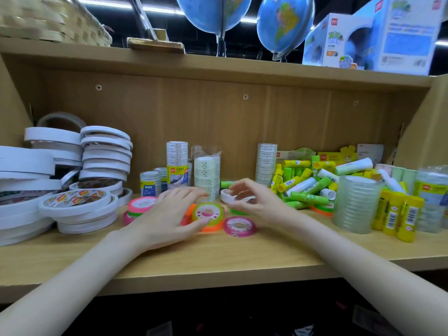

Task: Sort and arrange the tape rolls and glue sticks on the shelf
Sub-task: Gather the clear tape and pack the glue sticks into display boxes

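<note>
On the wooden shelf [242, 253], the left hand [167, 214] pinches a yellow-green tape roll [209, 212] topping one orange roll [212, 227]; the right hand [252, 200] grips one white roll [229, 195]. One pink roll [239, 226] lies beside the yellow-green roll.

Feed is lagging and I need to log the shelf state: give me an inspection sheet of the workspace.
Surface: wooden shelf, front strip bare.
Job's things: white tape rolls stacked at left; clear tape stacks at the middle; small coloured tape rolls loose at centre; glue sticks heaped at right.
Clutter: nothing seen.
Hands: left hand grips a green-rimmed roll; right hand holds a small white roll.
Cables: nothing seen.
Surroundings: globes, a boxed globe and a woven basket on the shelf above.
</note>
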